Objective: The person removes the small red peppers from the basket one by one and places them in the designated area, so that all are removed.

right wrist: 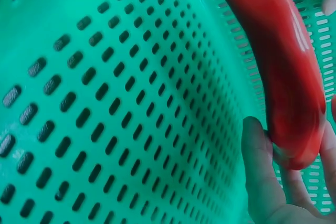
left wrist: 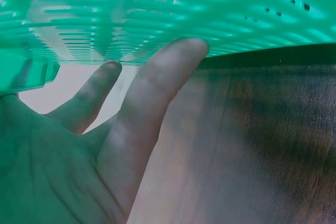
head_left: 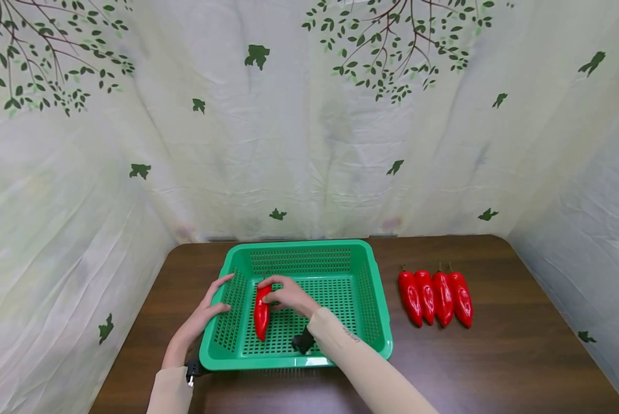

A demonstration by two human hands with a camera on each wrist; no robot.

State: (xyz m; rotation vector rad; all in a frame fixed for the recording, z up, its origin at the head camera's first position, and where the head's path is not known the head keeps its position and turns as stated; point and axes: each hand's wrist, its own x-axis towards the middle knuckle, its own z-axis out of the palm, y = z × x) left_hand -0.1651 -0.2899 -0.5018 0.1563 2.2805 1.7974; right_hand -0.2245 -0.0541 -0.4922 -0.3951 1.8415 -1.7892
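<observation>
My right hand [head_left: 289, 296] reaches into the green plastic basket [head_left: 299, 361] and pinches a red chili pepper [head_left: 261, 315] by its upper end, near the basket's left side. In the right wrist view the pepper [right wrist: 286, 61] is glossy and slightly curved, with fingertips [right wrist: 257, 145] around one end. My left hand [head_left: 202, 316] rests against the basket's left side, fingers spread and fairly straight. In the left wrist view its thumb [left wrist: 163, 85] touches the slotted wall from outside.
Several red peppers [head_left: 442, 299] lie side by side on the brown wooden table [head_left: 526, 351], right of the basket. A pale curtain [head_left: 330, 172] with leaf prints hangs behind and along both sides. Each wrist wears a dark camera.
</observation>
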